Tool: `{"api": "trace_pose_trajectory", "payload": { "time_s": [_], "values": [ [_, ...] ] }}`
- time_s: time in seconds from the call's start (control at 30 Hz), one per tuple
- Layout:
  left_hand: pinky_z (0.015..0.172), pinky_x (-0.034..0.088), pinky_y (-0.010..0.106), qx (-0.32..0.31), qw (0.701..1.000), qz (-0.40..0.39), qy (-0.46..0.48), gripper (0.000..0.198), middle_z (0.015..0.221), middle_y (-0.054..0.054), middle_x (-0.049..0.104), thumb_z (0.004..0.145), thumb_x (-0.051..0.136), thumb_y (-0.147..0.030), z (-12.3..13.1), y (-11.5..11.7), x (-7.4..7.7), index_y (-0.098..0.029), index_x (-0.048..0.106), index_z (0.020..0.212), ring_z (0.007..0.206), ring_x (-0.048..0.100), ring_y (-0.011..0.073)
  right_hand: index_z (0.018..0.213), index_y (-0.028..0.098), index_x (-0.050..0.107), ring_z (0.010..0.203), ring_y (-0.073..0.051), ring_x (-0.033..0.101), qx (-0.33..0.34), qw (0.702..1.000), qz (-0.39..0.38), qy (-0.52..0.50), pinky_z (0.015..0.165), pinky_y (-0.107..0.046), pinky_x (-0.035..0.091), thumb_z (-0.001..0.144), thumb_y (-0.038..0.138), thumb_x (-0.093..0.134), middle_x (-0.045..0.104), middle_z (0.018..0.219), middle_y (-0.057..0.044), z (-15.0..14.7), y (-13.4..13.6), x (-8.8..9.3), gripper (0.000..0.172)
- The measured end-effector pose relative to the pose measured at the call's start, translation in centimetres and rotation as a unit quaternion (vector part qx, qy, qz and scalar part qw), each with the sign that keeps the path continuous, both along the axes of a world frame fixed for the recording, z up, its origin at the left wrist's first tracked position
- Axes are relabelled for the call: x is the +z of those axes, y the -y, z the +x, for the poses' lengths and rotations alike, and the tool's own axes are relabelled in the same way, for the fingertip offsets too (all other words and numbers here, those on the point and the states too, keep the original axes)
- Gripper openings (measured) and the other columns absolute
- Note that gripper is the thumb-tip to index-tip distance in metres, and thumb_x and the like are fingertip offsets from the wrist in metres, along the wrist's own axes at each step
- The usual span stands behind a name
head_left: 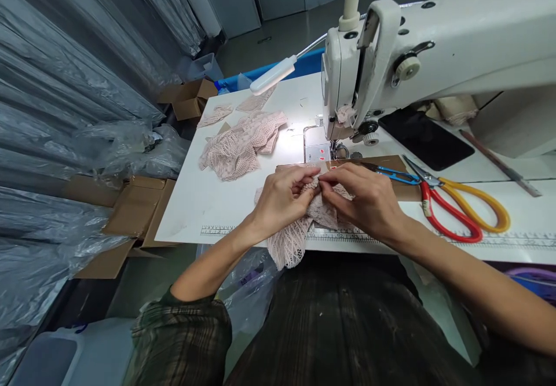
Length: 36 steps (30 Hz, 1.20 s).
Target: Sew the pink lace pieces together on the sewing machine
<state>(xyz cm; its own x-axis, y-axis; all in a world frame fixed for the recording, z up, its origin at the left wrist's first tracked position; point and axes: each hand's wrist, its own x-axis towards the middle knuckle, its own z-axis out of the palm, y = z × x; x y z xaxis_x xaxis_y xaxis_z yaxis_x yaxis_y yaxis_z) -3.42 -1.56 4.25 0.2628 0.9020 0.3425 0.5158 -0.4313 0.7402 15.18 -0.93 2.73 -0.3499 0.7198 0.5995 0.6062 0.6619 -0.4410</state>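
Both hands meet over a piece of pale pink lace fabric (286,241) at the front of the sewing table. My left hand (284,195) pinches the lace between thumb and fingers. My right hand (362,198) grips it too, fingertips almost touching those of the left. Part of the lace hangs over the table's front edge, and the bit between the fingertips is partly hidden. Just beyond the hands is the needle area of a white sewing machine (343,85). More pink lace pieces (243,143) lie heaped at the left on the white table (182,218).
Right of my hands lie blue thread snips (397,174), red-and-yellow-handled scissors (456,203) and a black phone (425,137). A small white lamp (273,76) reaches over the table. A ruler strip (217,230) runs along the front edge. Cardboard boxes (134,206) stand at left.
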Motion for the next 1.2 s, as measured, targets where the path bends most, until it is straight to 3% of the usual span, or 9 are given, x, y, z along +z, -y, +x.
{"api": "trace_pose_trajectory", "payload": {
  "time_s": [0.27,0.4,0.63,0.97,1.13,1.2],
  "values": [
    [0.084,0.065,0.032,-0.008,0.980,0.140,-0.139,0.032,0.108,0.009,0.076,0.089,0.058,-0.007,0.5,0.4,-0.4,-0.015,0.067,0.119,0.094,0.074,0.0169,0.082,0.014,0.072,0.066,-0.018,0.063,-0.078,0.991,0.029,0.109,0.057,-0.028,0.036,0.094,0.023,0.048,0.071,0.076,-0.009,-0.5,-0.1,0.0,0.028],
    [0.084,0.065,0.032,-0.009,0.975,0.162,-0.154,0.031,0.103,0.009,0.076,0.090,0.058,-0.008,0.6,0.3,-0.8,-0.013,0.065,0.119,0.093,0.073,0.0173,0.083,0.014,0.073,0.062,-0.017,0.061,-0.070,0.987,0.030,0.143,0.053,-0.029,0.029,0.093,0.021,0.046,0.072,0.080,-0.010,-0.4,0.0,0.4,0.029],
    [0.086,0.064,0.033,-0.009,0.976,0.158,-0.146,0.028,0.108,0.009,0.076,0.091,0.059,-0.009,0.6,0.1,-0.9,-0.014,0.065,0.118,0.097,0.073,0.0175,0.082,0.013,0.070,0.058,-0.017,0.057,-0.098,0.980,0.012,0.174,0.051,-0.028,0.022,0.093,0.020,0.044,0.069,0.075,-0.011,-0.8,0.1,0.6,0.030],
    [0.079,0.061,0.033,-0.028,0.975,0.146,-0.162,0.026,0.102,0.009,0.074,0.094,0.055,-0.011,0.6,-0.2,-0.9,-0.015,0.063,0.118,0.093,0.071,0.0178,0.085,0.013,0.067,0.056,-0.015,0.048,-0.053,0.974,-0.014,0.218,0.050,-0.028,0.018,0.090,0.017,0.046,0.067,0.082,-0.013,-0.7,-0.9,1.1,0.021],
    [0.071,0.054,0.032,-0.064,0.972,0.065,-0.219,0.011,0.084,0.005,0.070,0.091,0.056,-0.013,0.0,-1.0,0.0,-0.015,0.065,0.097,0.080,0.066,0.0185,0.082,0.015,0.064,0.059,-0.014,0.051,-0.006,0.987,0.028,0.158,0.050,-0.026,0.026,0.094,0.024,0.043,0.067,0.082,-0.010,-0.1,-1.3,-0.3,0.026],
    [0.062,0.049,0.028,-0.053,0.979,0.032,-0.196,0.003,0.072,0.001,0.064,0.090,0.061,-0.017,-0.1,-1.1,-0.4,-0.016,0.064,0.088,0.067,0.060,0.0151,0.076,0.018,0.061,0.061,-0.014,0.053,-0.031,0.993,0.025,0.109,0.051,-0.026,0.031,0.092,0.024,0.046,0.065,0.076,-0.008,0.3,-1.6,-0.7,0.023]
  ]
}}
